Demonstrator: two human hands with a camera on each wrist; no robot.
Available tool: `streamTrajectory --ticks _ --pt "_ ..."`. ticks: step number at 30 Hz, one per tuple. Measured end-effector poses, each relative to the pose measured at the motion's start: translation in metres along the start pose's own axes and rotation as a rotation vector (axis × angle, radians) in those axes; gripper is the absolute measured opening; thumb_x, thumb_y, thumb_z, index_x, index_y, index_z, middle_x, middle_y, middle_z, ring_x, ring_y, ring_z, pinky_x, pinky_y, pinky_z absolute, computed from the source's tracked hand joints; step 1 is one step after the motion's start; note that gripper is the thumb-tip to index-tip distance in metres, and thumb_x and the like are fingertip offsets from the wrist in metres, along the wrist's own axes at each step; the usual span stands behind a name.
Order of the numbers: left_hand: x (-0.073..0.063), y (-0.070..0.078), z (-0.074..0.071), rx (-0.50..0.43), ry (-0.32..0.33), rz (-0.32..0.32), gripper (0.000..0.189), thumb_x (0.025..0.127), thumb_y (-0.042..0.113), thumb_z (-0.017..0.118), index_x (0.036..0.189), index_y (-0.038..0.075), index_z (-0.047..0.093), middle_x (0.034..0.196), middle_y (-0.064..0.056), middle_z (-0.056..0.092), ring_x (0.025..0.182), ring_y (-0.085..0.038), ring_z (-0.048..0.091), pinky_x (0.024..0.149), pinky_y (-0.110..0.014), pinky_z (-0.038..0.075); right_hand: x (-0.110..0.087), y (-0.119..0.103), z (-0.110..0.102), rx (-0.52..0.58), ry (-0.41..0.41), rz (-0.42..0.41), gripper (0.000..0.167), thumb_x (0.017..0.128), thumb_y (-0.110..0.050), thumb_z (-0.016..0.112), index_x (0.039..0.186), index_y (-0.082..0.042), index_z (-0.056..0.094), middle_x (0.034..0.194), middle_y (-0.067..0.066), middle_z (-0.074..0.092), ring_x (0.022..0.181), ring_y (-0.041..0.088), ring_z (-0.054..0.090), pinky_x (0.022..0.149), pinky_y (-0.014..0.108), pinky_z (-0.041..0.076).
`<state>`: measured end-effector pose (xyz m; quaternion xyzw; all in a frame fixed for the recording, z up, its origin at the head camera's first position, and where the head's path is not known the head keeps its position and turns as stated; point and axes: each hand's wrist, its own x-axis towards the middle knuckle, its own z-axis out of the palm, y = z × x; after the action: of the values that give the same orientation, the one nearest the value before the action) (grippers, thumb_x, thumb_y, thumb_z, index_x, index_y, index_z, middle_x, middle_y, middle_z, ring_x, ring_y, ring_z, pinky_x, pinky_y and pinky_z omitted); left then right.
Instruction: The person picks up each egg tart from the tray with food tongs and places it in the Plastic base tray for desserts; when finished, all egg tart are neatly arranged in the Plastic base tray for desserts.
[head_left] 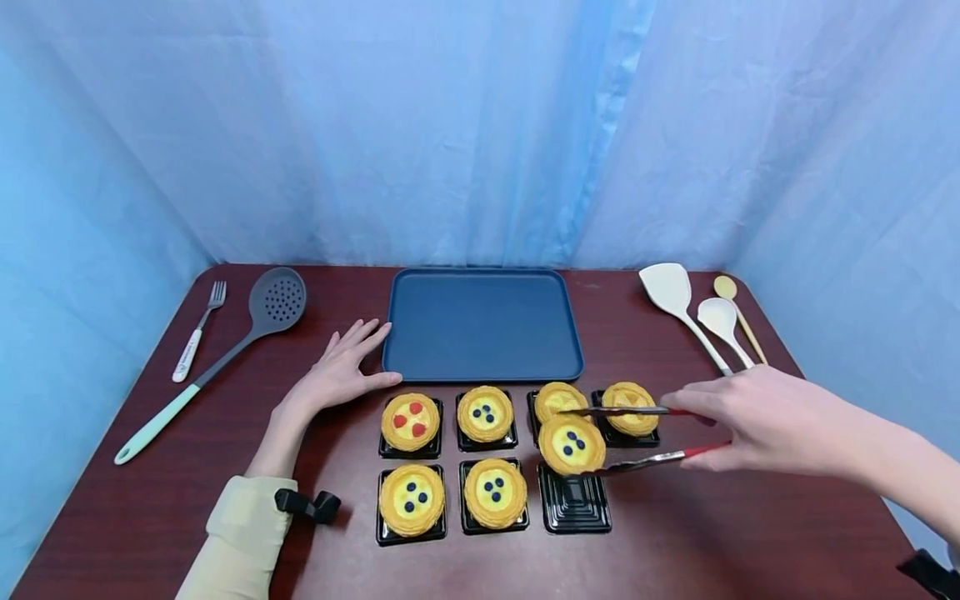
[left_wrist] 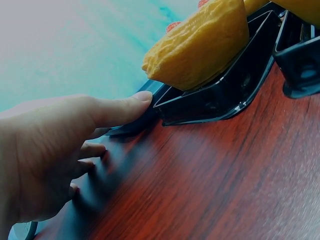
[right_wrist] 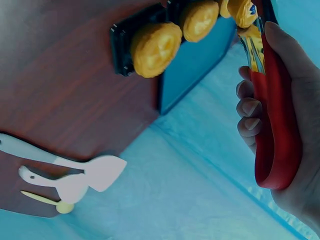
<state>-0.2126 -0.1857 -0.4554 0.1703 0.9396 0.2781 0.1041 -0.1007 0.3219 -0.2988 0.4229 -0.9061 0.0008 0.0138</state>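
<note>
My right hand grips red-handled metal tongs. Between the tong arms is an egg tart with blueberries, held tilted over a black square holder whose stepped base shows; it overlaps a plain-topped tart behind it. My left hand lies with spread fingers at the left edge of a dark blue tray, fingertips and thumb right at its rim. Close to that thumb, a tart with red berries sits in its own black holder.
Several more tarts in black holders stand in two rows before the tray, including a pineapple-like topped one. To the left lie a fork and a skimmer. A white spatula, ladle and small spoon lie far right.
</note>
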Motion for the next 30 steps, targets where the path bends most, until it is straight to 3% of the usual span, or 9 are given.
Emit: streamTrajectory --ticks 14,30 --pt "0.001 0.000 0.000 -0.003 -0.009 -0.004 0.094 0.093 0.054 0.070 0.166 0.017 0.023 0.173 -0.020 0.015 0.162 -0.043 0.004 0.129 -0.066 -0.004 -0.006 0.001 0.022 0.087 -0.110 -0.024 0.048 0.072 -0.051 0.090 0.113 -0.031 0.073 0.096 -0.027 0.070 0.065 -0.015 0.039 0.055 0.016 0.037" --pt "0.001 0.001 -0.001 -0.005 -0.012 -0.008 0.094 0.093 0.053 0.070 0.166 0.016 0.023 0.173 -0.020 0.015 0.162 -0.043 0.003 0.129 -0.066 -0.004 -0.004 0.002 0.026 0.100 -0.163 -0.012 0.046 0.074 -0.053 0.088 0.111 -0.030 0.073 0.098 -0.022 0.073 0.070 -0.014 0.051 0.057 0.019 0.048"
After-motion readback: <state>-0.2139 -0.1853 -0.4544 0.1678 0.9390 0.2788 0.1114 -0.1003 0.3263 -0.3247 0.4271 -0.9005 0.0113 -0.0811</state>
